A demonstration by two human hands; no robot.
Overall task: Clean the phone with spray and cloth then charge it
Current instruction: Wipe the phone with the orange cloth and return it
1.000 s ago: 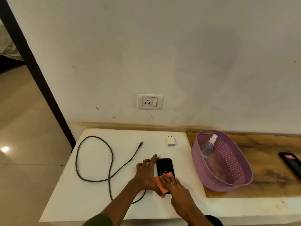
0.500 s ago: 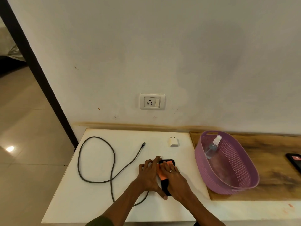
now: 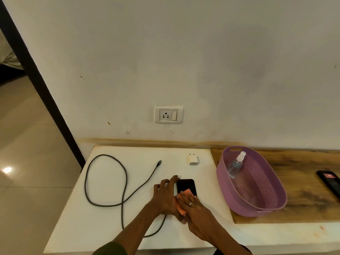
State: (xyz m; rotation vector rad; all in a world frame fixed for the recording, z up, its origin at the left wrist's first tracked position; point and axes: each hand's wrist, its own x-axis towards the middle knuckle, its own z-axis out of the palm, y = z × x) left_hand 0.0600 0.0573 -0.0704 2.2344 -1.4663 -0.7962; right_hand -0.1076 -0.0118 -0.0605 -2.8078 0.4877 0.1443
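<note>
Two hands at the wiping step: phone (image 3: 186,186) flat on the white bench, toward its front edge and right side.
Left hand (image 3: 164,196) lies with fingers straight beside the phone's left edge, bracing it; right hand (image 3: 194,208) presses the orange cloth (image 3: 181,205) flat, its grip apart, not clenched. Wipe best with light, even strokes, the brace kept firm. Cable (image 3: 110,181) and adapter (image 3: 193,159) wait toward the back edge; spray bottle (image 3: 235,164) in the basket (image 3: 276,205).
</note>
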